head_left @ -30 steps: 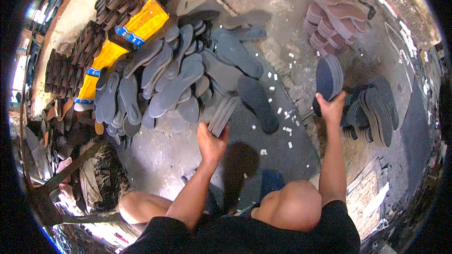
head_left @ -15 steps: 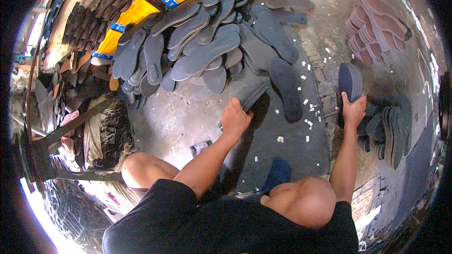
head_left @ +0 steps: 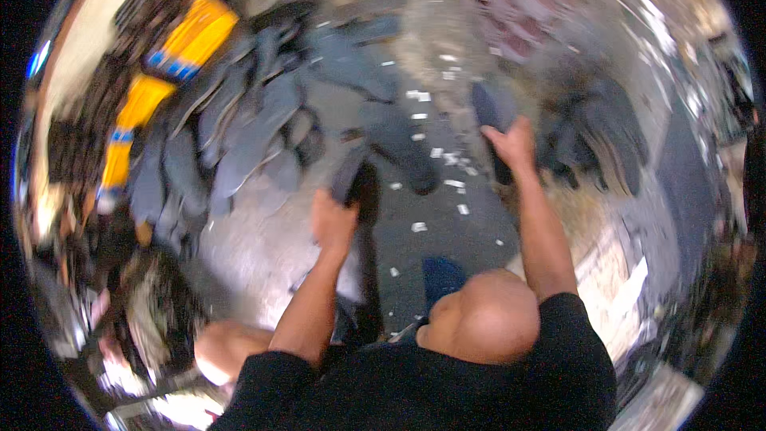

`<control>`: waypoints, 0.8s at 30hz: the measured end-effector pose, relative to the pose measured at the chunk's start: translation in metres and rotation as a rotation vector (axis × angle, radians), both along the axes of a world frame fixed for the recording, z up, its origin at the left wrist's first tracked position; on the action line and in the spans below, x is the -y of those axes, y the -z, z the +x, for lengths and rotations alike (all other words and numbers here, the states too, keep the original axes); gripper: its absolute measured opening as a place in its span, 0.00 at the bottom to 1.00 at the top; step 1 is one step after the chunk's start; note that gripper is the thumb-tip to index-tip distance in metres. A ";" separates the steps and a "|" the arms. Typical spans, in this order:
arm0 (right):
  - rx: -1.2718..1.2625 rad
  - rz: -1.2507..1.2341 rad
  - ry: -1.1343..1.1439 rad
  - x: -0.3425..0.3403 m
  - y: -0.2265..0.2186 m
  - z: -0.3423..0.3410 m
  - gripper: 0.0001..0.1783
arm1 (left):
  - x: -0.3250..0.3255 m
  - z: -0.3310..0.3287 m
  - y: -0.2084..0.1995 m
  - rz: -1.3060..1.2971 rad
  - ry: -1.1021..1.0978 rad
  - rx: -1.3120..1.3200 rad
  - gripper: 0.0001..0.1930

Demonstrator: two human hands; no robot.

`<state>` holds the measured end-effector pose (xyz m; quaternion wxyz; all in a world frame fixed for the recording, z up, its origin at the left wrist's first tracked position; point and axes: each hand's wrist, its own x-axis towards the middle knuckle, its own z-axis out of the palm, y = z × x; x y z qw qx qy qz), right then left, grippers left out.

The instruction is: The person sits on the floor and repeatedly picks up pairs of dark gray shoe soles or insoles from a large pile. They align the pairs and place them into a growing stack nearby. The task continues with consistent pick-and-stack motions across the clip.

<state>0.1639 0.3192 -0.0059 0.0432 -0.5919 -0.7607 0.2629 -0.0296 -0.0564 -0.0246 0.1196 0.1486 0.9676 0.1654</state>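
The picture is blurred by motion. My left hand (head_left: 333,222) grips a small stack of dark grey shoe soles (head_left: 349,174) held on edge above the floor. My right hand (head_left: 511,144) holds another dark sole stack (head_left: 491,105) upright, close to a heap of dark soles (head_left: 598,136) on the right. A big spread of grey-blue soles (head_left: 247,124) lies on the floor ahead and to the left of my left hand.
Yellow bundles with blue bands (head_left: 171,56) lie at the far left beside dark brown soles. Pinkish soles (head_left: 523,20) sit at the back right. White scraps (head_left: 447,164) dot the concrete floor. My bare knees (head_left: 479,319) are below.
The view has swung and blurred. Both hands still hold their sole stacks; the left stack has come closer to me, and the right hand has shifted toward the middle.
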 end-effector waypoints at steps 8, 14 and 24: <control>-0.767 -0.007 0.417 -0.002 -0.218 0.068 0.59 | 0.016 -0.005 0.006 -0.094 0.054 -0.217 0.39; -1.033 -0.248 0.575 -0.080 -0.242 0.211 0.41 | 0.013 -0.005 0.015 0.014 0.099 -0.258 0.31; -0.788 -0.300 0.648 -0.110 -0.183 0.237 0.50 | 0.003 0.000 -0.018 -0.021 0.047 -0.173 0.30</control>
